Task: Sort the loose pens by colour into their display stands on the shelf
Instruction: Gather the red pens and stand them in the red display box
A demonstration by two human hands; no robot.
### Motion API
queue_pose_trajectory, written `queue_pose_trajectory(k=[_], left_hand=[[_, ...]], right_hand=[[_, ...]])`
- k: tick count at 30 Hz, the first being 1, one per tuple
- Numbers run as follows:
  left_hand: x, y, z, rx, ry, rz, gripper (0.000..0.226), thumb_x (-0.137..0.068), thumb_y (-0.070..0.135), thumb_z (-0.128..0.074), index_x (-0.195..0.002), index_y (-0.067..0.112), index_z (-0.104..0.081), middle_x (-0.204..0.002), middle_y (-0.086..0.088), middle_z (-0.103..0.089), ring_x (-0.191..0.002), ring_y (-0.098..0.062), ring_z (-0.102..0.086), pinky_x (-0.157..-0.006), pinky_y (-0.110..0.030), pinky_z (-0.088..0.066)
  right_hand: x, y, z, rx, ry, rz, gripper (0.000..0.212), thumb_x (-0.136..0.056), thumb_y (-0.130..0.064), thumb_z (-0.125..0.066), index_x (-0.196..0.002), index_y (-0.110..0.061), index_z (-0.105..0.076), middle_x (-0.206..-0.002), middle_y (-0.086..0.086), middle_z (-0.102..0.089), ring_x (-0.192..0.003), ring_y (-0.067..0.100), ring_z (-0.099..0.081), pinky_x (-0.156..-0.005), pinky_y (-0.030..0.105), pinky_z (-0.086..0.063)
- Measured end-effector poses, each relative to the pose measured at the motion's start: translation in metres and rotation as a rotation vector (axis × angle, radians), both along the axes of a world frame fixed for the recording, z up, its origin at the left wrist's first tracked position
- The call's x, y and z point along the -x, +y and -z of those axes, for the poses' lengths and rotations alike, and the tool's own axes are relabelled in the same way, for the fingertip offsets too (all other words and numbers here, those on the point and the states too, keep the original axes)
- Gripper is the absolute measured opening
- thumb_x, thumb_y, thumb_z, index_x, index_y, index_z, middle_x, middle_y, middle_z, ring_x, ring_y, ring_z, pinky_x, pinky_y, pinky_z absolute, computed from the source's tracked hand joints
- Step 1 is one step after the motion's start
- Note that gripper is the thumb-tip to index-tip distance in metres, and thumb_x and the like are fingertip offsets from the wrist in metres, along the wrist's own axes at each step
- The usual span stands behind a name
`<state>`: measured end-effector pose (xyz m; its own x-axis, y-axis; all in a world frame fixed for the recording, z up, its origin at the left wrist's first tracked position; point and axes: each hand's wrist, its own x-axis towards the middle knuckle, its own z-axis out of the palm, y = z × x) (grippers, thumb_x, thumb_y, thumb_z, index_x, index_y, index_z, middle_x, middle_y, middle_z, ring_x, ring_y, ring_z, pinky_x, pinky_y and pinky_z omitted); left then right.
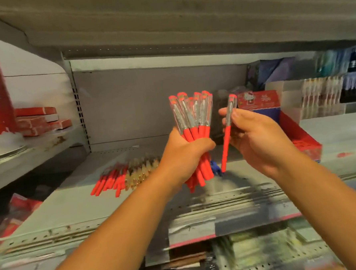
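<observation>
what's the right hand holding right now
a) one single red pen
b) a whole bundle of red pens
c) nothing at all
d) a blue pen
a: the right hand pinches a single red pen roughly upright by itself, while the bundle of red pens is gripped in the left hand.

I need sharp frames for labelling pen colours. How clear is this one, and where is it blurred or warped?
Head view: the red pen bundle in the left hand is fairly sharp; the shelf's front edge is smeared by motion blur; the wide lens bends the upper shelf.
</observation>
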<state>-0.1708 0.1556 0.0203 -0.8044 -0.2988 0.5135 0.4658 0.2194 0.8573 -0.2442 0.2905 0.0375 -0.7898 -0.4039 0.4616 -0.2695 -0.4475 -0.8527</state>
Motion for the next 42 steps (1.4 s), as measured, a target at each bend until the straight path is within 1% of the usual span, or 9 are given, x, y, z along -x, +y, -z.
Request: queue_pose_trajectory(k=[4,10,15,20,26,29,34,37,42], left_hand=[[0.011,0.07,0.007,-0.007,0.015,-0.035,0.029,-0.063,0.013,-0.065,-0.088,0.008,-0.052,-0.068,-0.013,-0.05,-0.06,-0.023,-0.051,-0.055,-0.035,-0.047],[0.028,0.145,0.007,-0.013,0.051,-0.047,0.03,-0.063,0.004,-0.062,-0.09,0.014,-0.054,-0.056,0.007,-0.059,-0.051,-0.013,-0.057,-0.053,-0.031,-0.051],[0.052,0.157,-0.001,0.053,0.034,-0.065,0.032,-0.066,0.007,-0.064,-0.097,0.009,-0.055,-0.064,-0.003,-0.059,-0.055,-0.016,-0.059,-0.057,-0.032,-0.05],[0.096,0.147,-0.006,0.042,0.075,-0.102,0.026,-0.07,0.003,-0.065,-0.088,0.02,-0.055,-0.059,0.012,-0.059,-0.054,-0.009,-0.058,-0.053,-0.026,-0.048],[0.166,0.124,-0.022,-0.027,0.045,-0.194,0.015,-0.075,0.001,-0.066,-0.085,0.004,-0.056,-0.056,-0.009,-0.056,-0.042,-0.019,-0.053,-0.045,-0.026,-0.044],[0.199,0.121,-0.04,-0.02,-0.004,-0.265,0.015,-0.077,0.012,-0.067,-0.066,0.007,-0.059,-0.054,-0.011,-0.056,-0.044,-0.023,-0.054,-0.045,-0.026,-0.04],[0.243,0.12,-0.061,-0.037,0.082,-0.366,0.021,-0.081,0.007,-0.068,-0.098,-0.003,-0.06,-0.044,-0.003,-0.053,-0.027,-0.014,-0.049,-0.03,-0.016,-0.032],[0.254,0.107,-0.047,0.061,0.099,-0.443,0.025,-0.077,0.005,-0.069,-0.101,0.005,-0.061,-0.052,0.004,-0.058,-0.034,-0.003,-0.052,-0.034,-0.015,-0.036],[0.261,0.078,-0.024,0.115,0.032,-0.534,0.036,-0.076,0.0,-0.068,-0.102,0.022,-0.055,-0.053,0.02,-0.062,-0.046,0.0,-0.059,-0.043,-0.014,-0.045]], right_hand=[[0.017,0.062,0.006,0.007,-0.06,0.015,0.023,-0.102,-0.014,-0.045,-0.103,-0.011,-0.068,-0.082,0.001,-0.056,-0.071,0.012,-0.046,-0.068,0.026,-0.039],[0.037,0.126,0.005,-0.016,-0.052,-0.013,0.02,-0.102,-0.01,-0.046,-0.107,-0.007,-0.066,-0.082,0.005,-0.059,-0.065,0.011,-0.054,-0.06,0.021,-0.05],[0.066,0.148,0.0,-0.085,0.066,0.009,0.022,-0.102,-0.013,-0.048,-0.097,-0.011,-0.07,-0.087,0.008,-0.073,-0.078,0.02,-0.07,-0.069,0.031,-0.057],[0.117,0.144,-0.005,-0.088,0.148,0.108,0.018,-0.099,-0.006,-0.051,-0.115,-0.01,-0.061,-0.092,0.012,-0.07,-0.084,0.026,-0.073,-0.064,0.031,-0.059],[0.19,0.133,-0.018,-0.1,0.299,0.212,0.036,-0.097,0.0,-0.052,-0.123,-0.026,-0.051,-0.093,0.008,-0.068,-0.077,0.019,-0.073,-0.058,0.03,-0.059],[0.22,0.125,-0.027,-0.078,0.354,0.21,0.036,-0.093,0.01,-0.053,-0.111,-0.021,-0.055,-0.086,0.007,-0.064,-0.073,0.02,-0.071,-0.057,0.034,-0.061],[0.265,0.105,-0.031,-0.088,0.268,-0.035,0.046,-0.064,0.011,-0.065,-0.09,-0.023,-0.05,-0.054,-0.006,-0.061,-0.046,0.012,-0.061,-0.043,0.028,-0.053],[0.293,0.087,-0.021,-0.245,0.431,0.109,0.06,-0.078,0.025,-0.046,-0.091,-0.033,-0.054,-0.062,-0.005,-0.065,-0.05,0.015,-0.065,-0.046,0.032,-0.055],[0.318,0.071,-0.012,-0.318,0.566,0.018,0.062,-0.087,0.012,-0.057,-0.086,-0.05,-0.058,-0.071,-0.002,-0.066,-0.063,0.018,-0.07,-0.053,0.029,-0.056]])
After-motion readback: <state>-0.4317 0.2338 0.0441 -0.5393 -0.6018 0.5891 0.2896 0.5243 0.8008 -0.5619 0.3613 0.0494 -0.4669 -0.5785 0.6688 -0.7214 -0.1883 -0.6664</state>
